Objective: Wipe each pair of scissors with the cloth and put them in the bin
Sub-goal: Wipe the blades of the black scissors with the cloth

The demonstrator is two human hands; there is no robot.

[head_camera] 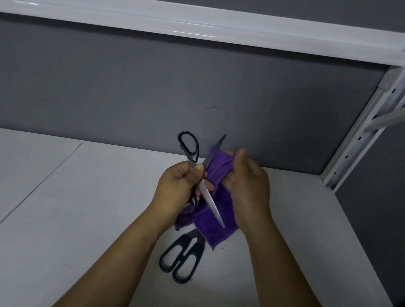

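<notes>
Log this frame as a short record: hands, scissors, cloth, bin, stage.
left hand: grips open scissors near the pivot
right hand: holds purple cloth around one blade
second scissors: lying on the white shelf, blades hidden behind the cloth
bin: not in view
stage: wiping the held pair, nothing binned that can be seen

A storeroom: white metal shelving (190, 22) with slotted uprights (379, 101) against grey walls.
</notes>
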